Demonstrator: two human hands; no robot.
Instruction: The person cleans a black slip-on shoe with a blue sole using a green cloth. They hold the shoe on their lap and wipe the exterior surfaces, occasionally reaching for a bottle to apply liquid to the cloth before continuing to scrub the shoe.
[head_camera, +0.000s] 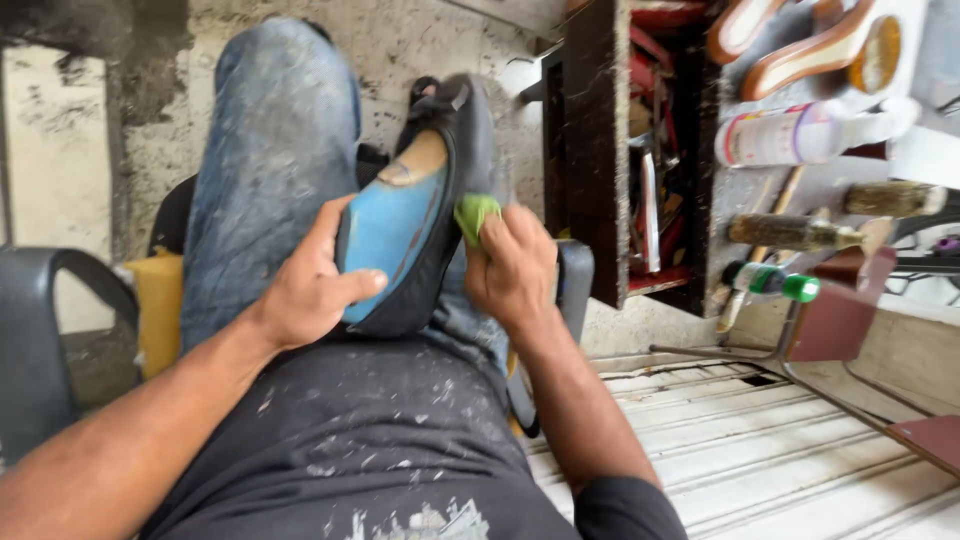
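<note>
The left hand (305, 290) curls its fingers (352, 285) around the heel end of a black flat shoe with a blue insole (400, 225), which rests on the lap, thumb across the insole. Just right of those fingers, the right hand (512, 270) pinches a small crumpled green cloth (475, 215) tight against the shoe's black edge. Beyond the right fingers stands a dark wooden box of tools (640, 150).
</note>
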